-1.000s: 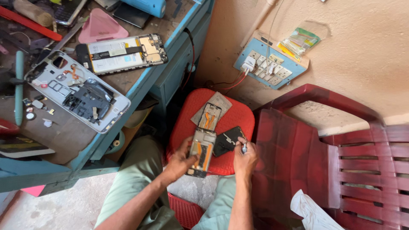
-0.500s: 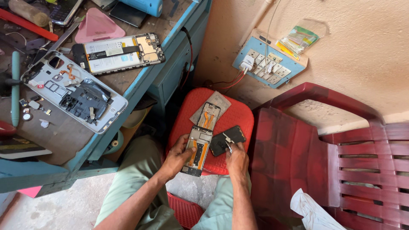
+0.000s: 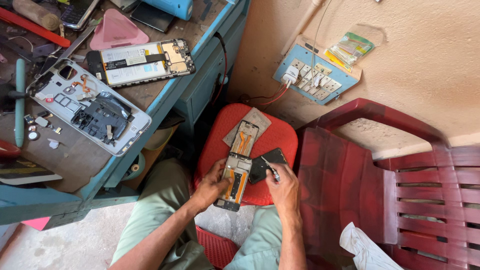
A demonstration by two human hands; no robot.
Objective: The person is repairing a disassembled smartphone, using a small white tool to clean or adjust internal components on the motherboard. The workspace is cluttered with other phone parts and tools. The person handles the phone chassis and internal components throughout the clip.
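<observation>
Stool (image 3: 280,135), red, beside blue workbench (image 3: 165,95).

Tight quarters on the red stool (image 3: 280,132): two opened phone frames (image 3: 238,165), a grey card (image 3: 257,119) and a black back cover (image 3: 265,162) take up its middle, and only a red strip along the far and right rim lies bare. Left hand (image 3: 210,187) and right hand (image 3: 284,187) close off the near edge. The blue counter (image 3: 165,95) walls in the left, the red plastic chair (image 3: 345,175) crowds the right. Behind, a red wire (image 3: 265,99) runs down from the socket board (image 3: 315,77). Straight down from above, the way is open.
</observation>
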